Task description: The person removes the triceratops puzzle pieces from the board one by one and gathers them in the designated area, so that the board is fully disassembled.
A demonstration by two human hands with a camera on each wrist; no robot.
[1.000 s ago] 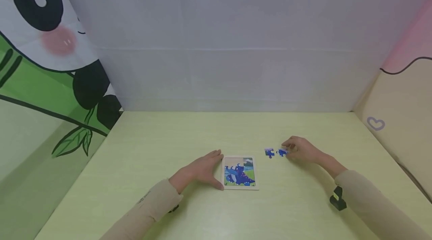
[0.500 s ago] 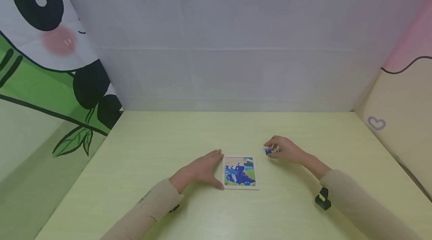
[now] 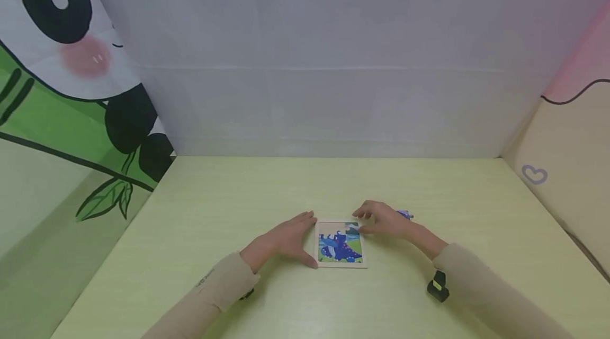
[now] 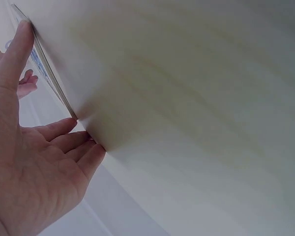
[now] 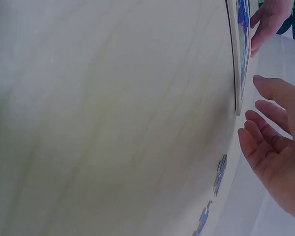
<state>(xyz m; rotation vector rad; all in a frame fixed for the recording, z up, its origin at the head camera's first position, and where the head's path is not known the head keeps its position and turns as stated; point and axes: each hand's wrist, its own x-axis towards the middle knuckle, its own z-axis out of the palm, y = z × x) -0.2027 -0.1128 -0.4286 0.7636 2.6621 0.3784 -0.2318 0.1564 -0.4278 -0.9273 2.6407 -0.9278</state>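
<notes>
A small jigsaw board [image 3: 364, 249] with a pale frame lies on the table; its picture [image 3: 339, 248] shows a blue dinosaur, and a bare beige patch shows at its top. My left hand [image 3: 288, 238] rests along the board's left side, thumb and fingers spread, fingertips at its edge [image 4: 54, 81]. At the board's upper right corner is my right hand [image 3: 383, 220], fingers loosely bent, with nothing visible between thumb and fingertips in the right wrist view. Two loose jigsaw pieces [image 5: 220, 174] lie on the table beyond this hand, which partly hides them in the head view.
The pale wooden table [image 3: 238, 185] reaches back to a white cloth wall [image 3: 305, 63]. Printed cloth panels [image 3: 119, 143] stand at the left, and a beige and pink panel [image 3: 572, 159] borders the right side.
My right hand has moved left, from the loose jigsaw pieces to the board's upper right corner. The left hand has stayed at the board's left side.
</notes>
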